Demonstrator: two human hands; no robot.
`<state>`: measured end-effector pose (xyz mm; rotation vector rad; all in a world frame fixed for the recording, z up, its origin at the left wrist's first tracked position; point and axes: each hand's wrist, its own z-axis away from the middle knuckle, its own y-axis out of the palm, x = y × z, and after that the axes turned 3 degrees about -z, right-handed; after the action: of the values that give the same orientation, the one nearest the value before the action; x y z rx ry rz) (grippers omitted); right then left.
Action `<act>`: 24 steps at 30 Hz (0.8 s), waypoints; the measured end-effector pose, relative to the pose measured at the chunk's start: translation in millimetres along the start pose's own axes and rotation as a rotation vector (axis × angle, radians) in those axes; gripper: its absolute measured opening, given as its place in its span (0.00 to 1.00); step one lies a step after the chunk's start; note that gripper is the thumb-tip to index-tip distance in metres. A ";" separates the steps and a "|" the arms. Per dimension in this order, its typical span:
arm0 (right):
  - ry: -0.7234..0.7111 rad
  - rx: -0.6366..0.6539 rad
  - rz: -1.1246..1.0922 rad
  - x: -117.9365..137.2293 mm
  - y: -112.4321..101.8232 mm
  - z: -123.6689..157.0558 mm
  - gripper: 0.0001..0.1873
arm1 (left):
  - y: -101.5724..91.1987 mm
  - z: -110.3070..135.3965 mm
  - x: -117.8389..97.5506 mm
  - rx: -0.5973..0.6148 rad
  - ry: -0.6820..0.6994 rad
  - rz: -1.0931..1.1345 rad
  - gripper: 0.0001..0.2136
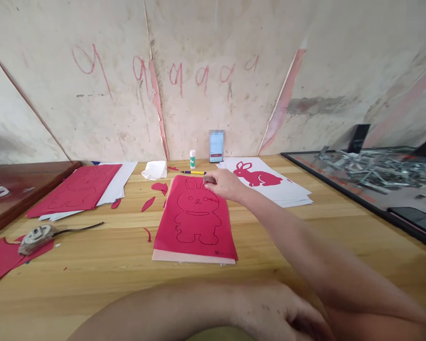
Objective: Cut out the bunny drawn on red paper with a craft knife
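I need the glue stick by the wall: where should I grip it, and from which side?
Pinch the glue stick around its upright barrel, fingers left and right, probably coming from the near side and slightly above. It stands on end, with the wall behind it and the yellow pen lying just in front of its base.

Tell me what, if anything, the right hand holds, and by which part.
The right hand pinches a small grey object; which part is gripped cannot be told.
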<state>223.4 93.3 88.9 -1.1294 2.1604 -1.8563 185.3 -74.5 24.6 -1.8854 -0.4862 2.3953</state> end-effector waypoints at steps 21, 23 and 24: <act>0.251 0.171 0.148 -37.5 64.5 11.8 0.08 | -66.0 89.9 19.0 -0.641 -0.234 -0.970 0.09; 0.254 0.181 0.151 -38.3 63.9 11.4 0.08 | -73.8 93.2 23.2 -0.698 -0.243 -0.962 0.10; 0.254 0.183 0.148 -39.2 62.9 11.4 0.09 | -77.7 94.7 25.5 -0.719 -0.248 -0.963 0.11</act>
<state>227.9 105.9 15.1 -0.7131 2.0716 -2.1747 76.8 -14.7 41.7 -0.9975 -1.9255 1.8395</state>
